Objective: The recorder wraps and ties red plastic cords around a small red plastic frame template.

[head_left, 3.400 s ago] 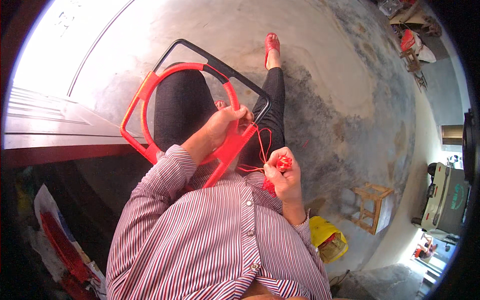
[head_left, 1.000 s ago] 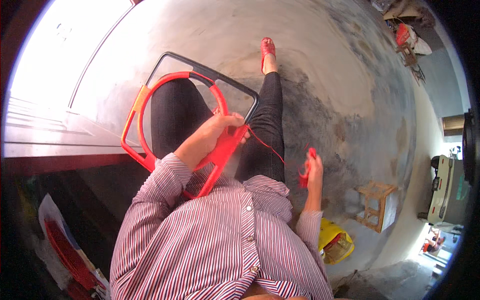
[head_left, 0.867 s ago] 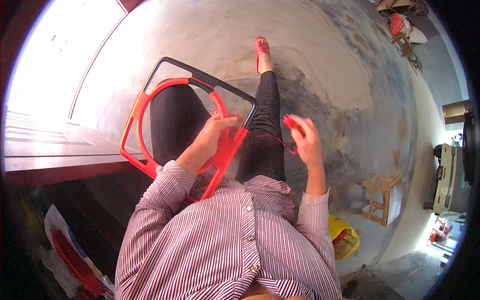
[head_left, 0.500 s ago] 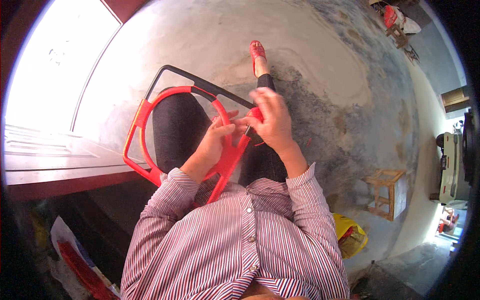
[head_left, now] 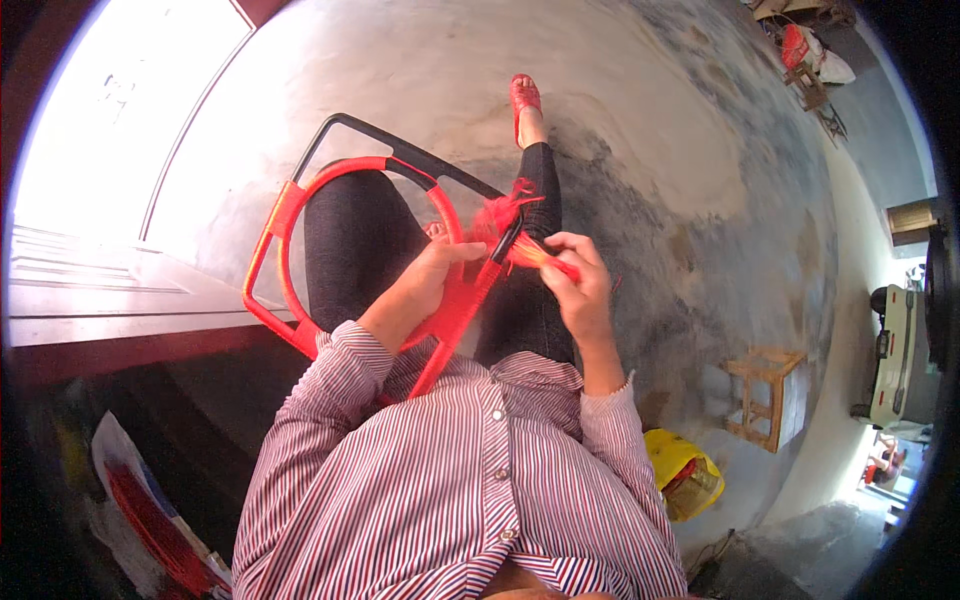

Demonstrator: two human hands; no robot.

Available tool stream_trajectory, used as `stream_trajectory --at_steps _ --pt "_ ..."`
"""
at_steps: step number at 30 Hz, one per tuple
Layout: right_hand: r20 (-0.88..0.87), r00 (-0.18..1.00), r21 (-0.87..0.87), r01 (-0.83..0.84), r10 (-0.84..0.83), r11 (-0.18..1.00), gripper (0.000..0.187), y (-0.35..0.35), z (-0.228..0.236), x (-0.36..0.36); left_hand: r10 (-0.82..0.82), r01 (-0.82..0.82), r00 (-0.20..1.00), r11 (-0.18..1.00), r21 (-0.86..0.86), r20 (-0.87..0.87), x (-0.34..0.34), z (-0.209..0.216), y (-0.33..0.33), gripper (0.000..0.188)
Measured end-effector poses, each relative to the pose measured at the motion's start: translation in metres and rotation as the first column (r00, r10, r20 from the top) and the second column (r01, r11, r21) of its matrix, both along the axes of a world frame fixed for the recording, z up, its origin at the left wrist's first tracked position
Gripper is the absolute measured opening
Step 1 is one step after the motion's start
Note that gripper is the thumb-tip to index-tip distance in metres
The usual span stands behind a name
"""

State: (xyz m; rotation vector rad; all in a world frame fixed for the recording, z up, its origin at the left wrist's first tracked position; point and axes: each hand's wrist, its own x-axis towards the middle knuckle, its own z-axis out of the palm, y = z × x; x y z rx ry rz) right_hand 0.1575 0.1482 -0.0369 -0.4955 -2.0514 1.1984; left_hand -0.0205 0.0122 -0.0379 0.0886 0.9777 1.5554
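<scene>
A black metal frame (head_left: 425, 168) with a round ring (head_left: 289, 255) inside it rests across my lap, largely wrapped in red cord. My left hand (head_left: 428, 282) is closed at the right side of the ring, its thumb lying toward the frame's bare black corner. Some of its fingers are hidden behind the wrapping. My right hand (head_left: 585, 285) pinches a bundle of red strands (head_left: 530, 253) just right of that corner. A loose, fluffy tuft of the same red strands (head_left: 505, 208) sticks up beyond it.
A small wooden stool (head_left: 765, 395) stands on the floor at right. Closer to me lies a yellow bag (head_left: 685, 472). A pale door panel (head_left: 120, 290) is at left, with red material (head_left: 160, 525) below it. My foot wears a red shoe (head_left: 525, 95).
My right hand has moved right and down from the frame's corner, drawing the red strands out. The red tuft now shows spread above the corner. The frame has barely shifted.
</scene>
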Motion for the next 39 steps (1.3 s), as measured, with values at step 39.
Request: stream_trajectory --at_steps 39 --pt "0.018 0.980 -0.690 0.155 -0.196 0.707 0.025 0.018 0.008 0.082 -0.089 0.089 0.996 0.976 -0.198 0.008 -0.006 0.011 0.002 0.013"
